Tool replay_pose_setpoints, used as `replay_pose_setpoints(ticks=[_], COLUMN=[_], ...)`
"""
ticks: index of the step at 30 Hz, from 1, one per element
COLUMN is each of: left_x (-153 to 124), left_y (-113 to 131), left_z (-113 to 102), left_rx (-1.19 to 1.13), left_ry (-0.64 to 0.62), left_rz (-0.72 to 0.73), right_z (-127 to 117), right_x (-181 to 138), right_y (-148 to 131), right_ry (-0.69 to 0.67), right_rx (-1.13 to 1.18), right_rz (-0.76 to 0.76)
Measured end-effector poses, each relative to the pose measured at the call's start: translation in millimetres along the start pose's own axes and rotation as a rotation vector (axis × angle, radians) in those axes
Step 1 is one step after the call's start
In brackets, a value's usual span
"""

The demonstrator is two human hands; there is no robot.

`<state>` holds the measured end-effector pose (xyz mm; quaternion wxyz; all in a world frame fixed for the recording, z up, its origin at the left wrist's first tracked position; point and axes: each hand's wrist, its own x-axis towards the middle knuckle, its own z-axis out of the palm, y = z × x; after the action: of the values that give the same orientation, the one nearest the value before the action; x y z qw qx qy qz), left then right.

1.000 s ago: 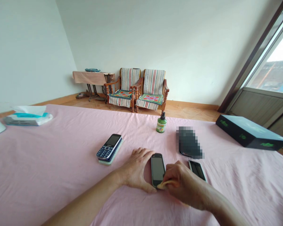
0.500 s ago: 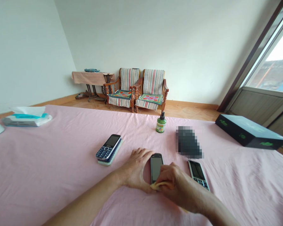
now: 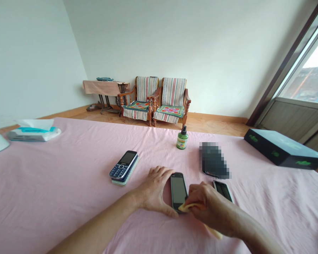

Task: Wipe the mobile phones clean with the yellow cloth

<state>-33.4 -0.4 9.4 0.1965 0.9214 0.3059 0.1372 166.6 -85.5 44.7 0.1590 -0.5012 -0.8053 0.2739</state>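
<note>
A black touchscreen phone point(image 3: 178, 189) lies flat on the pink cloth point(image 3: 69, 183). My left hand point(image 3: 154, 190) cups its left edge, fingers at the top and thumb at the bottom, holding it still. My right hand point(image 3: 210, 207) is closed on a small yellow cloth point(image 3: 188, 207) and presses it against the phone's lower right corner. The cloth's tail point(image 3: 214, 232) shows beneath my right wrist.
A blue keypad phone point(image 3: 123, 166) lies on another device to the left. A keypad phone point(image 3: 222, 190) lies just right of my right hand, a blurred dark item point(image 3: 213, 160) behind it. A green bottle point(image 3: 182, 138), a black box point(image 3: 283, 152) and a tissue pack point(image 3: 34, 129) stand farther off.
My right hand slid with the yellow cloth left across the phone's bottom edge and then back to the right. My left hand stayed in place on the phone.
</note>
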Motion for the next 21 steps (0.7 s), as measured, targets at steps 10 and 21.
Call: replay_pose_setpoints(ticks=[10,21], left_x=[0.8,0.5], left_y=[1.5,1.0], left_z=[-0.4,-0.3], left_rx=[-0.021,-0.026], left_ry=[0.038,0.034], left_rz=[0.002,0.007], right_z=[1.0,2.9], right_x=[-1.1,2.6], right_y=[-2.8,1.6], right_ry=[-0.013,0.019], right_rx=[-0.006,0.089], right_rz=[0.055,-0.013])
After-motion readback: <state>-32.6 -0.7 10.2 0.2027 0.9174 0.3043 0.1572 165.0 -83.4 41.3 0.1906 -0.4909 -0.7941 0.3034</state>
